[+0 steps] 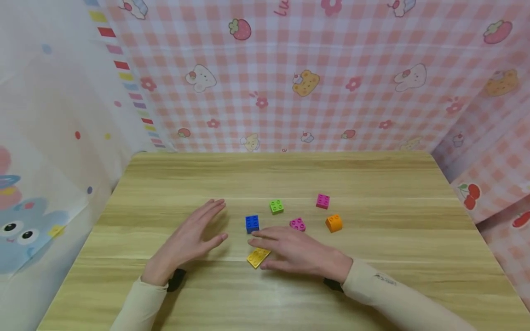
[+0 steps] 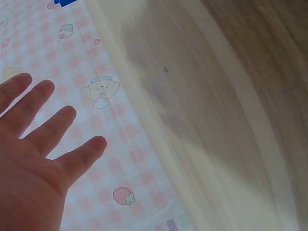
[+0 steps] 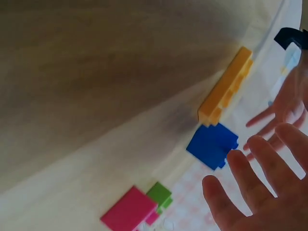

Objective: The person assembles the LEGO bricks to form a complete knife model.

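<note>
My right hand (image 1: pixel 296 252) is held over a flat yellow toy brick (image 1: pixel 257 258), covering part of it, its fingers extended and apart. In the right wrist view, the fingers of the right hand (image 3: pixel 264 192) hold nothing. A blue brick (image 1: pixel 252 224) stands just beyond those fingertips. My left hand (image 1: pixel 186 241) hovers left of the bricks, fingers stretched and thumb spread away; in the left wrist view the left hand (image 2: pixel 36 159) is also without anything. A pink brick (image 1: pixel 297 224) sits behind the right hand, partly hidden by it.
A green brick (image 1: pixel 276 207) lies behind the blue one. Farther right are a second pink brick (image 1: pixel 323 201) and an orange round-topped brick (image 1: pixel 334 223). The wooden table (image 1: pixel 186 179) ends at a checked cloth (image 1: pixel 265 59) hanging behind it.
</note>
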`<state>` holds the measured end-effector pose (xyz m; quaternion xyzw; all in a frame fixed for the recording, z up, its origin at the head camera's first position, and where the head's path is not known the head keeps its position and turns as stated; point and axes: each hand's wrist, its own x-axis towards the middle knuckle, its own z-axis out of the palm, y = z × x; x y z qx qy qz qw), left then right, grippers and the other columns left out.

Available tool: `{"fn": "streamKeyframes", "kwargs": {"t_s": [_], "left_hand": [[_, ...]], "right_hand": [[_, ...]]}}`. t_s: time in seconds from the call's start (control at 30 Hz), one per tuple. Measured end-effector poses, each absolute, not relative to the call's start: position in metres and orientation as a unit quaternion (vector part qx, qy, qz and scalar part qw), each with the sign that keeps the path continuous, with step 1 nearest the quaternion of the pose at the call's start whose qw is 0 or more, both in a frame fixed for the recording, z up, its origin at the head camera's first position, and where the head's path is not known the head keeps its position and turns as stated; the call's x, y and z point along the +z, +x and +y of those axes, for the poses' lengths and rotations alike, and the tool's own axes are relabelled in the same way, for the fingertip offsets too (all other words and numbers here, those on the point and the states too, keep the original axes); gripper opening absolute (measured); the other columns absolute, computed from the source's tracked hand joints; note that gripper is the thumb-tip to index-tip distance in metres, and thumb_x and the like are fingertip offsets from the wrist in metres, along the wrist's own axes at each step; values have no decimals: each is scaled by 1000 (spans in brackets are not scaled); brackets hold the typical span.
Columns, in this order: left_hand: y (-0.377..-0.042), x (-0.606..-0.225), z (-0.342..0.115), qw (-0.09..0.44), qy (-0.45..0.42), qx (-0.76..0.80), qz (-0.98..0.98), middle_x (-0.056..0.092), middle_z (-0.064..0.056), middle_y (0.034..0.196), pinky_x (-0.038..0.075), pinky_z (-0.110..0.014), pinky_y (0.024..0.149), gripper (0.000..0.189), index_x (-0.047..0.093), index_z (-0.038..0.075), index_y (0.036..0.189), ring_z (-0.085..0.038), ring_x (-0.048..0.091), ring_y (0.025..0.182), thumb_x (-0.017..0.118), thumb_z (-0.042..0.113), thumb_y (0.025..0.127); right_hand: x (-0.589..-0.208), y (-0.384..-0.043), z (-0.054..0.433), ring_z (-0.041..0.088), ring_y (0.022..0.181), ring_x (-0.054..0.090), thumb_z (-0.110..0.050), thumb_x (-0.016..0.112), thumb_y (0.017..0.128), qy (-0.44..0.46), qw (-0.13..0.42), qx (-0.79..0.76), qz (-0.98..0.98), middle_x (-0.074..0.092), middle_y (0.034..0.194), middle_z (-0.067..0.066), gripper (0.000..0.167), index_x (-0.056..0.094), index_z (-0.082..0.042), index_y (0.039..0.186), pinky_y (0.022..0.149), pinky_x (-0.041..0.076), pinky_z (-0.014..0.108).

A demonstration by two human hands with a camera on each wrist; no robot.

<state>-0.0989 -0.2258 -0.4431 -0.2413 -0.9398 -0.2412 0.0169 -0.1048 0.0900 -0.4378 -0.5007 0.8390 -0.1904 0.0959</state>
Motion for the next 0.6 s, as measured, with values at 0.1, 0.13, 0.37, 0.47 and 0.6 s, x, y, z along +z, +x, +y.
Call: {"fn": "streamKeyframes", "kwargs": {"t_s": [0.1, 0.13, 0.37, 0.47, 0.6], "left_hand": [[-97, -443, -228, 21, -236, -242, -941, 39, -12, 164, 31, -62, 118, 77, 40, 8, 158, -37, 30, 152, 71, 43, 97], [-97, -443, -228, 22, -236, -242, -941, 39, -12, 163, 32, -62, 118, 77, 40, 8, 158, -38, 30, 152, 71, 43, 97], [-95, -443, -229, 25, -240, -243, -939, 40, -13, 163, 30, -61, 119, 77, 41, 8, 158, -37, 30, 152, 71, 42, 97], [-95, -442, -228, 24, -242, -244, -939, 40, -11, 163, 29, -61, 120, 76, 41, 9, 158, -36, 29, 153, 71, 42, 97], [-95, -441, -225, 14, -241, -258, -935, 40, -11, 163, 30, -64, 118, 75, 40, 12, 159, -36, 30, 152, 72, 40, 97]], "right_hand": [[-439, -105, 84, 21, 147, 42, -47, 63, 103, -505, 113, -177, 838, 44, 161, 1, 59, 51, -20, 154, 119, 38, 44], [-440, -105, 82, 20, 147, 43, -45, 64, 102, -505, 119, -172, 838, 44, 161, 1, 58, 52, -19, 153, 119, 38, 44], [-444, -105, 74, 20, 143, 46, -29, 70, 101, -509, 143, -144, 837, 53, 154, 2, 49, 58, -15, 147, 119, 38, 41], [-447, -105, 73, 19, 139, 51, -23, 71, 100, -514, 134, -129, 837, 57, 149, 3, 46, 61, -14, 144, 117, 41, 40], [-448, -105, 72, 18, 127, 59, -18, 68, 102, -523, 114, -113, 837, 65, 136, 3, 37, 66, -14, 138, 111, 47, 35]]}}
